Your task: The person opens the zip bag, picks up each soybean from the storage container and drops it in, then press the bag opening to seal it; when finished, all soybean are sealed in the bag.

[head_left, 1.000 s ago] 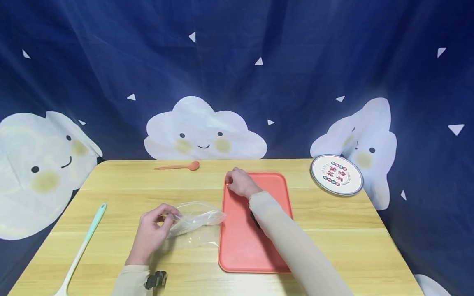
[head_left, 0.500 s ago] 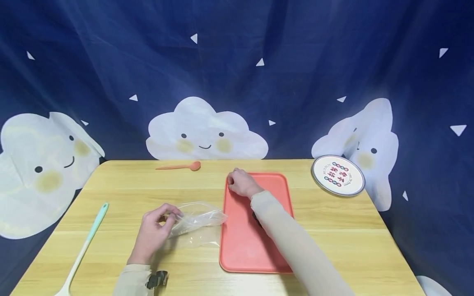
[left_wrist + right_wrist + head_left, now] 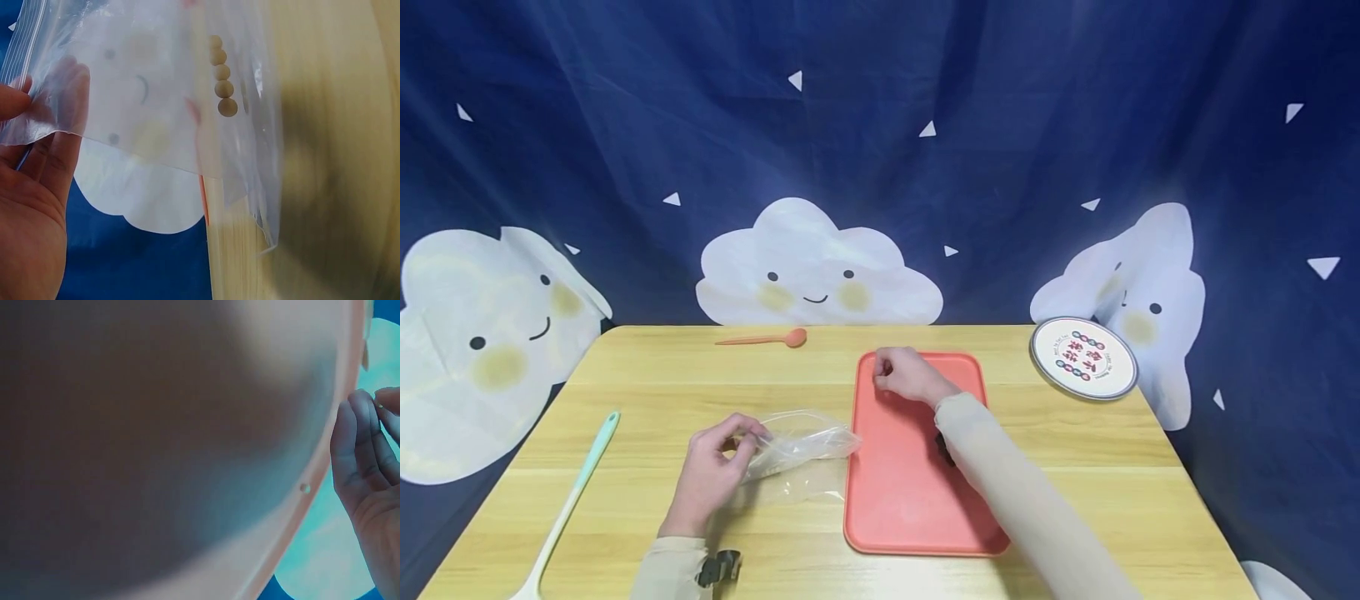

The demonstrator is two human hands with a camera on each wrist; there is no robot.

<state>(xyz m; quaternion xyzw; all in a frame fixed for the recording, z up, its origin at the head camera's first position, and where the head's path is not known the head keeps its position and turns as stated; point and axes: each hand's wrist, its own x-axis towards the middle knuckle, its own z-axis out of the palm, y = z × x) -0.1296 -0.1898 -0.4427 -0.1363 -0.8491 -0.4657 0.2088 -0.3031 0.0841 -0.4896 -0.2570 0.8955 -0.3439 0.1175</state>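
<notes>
My left hand (image 3: 711,462) pinches the upper edge of a clear zip bag (image 3: 805,446) between thumb and fingers, and the bag hangs low over the table. In the left wrist view a row of several round tan balls (image 3: 223,75) shows through the film. Over the far left part of a red tray (image 3: 917,517), my right hand (image 3: 910,375) has its thumb and fingertips together. The right wrist view shows a tiny yellowish piece (image 3: 379,405) between them, mostly hidden. A small pale round spot (image 3: 305,488) lies on the tray's rim.
An orange spoon (image 3: 793,337) lies at the table's far edge. At the left is a long utensil with a mint-green handle (image 3: 597,442), its lower end out of view. A white plate (image 3: 1084,358) with red lettering sits at the far right corner.
My right hand has moved right and slightly nearer, off the tray's left rim to over its inside. The left hand and the bag have stayed nearly still.
</notes>
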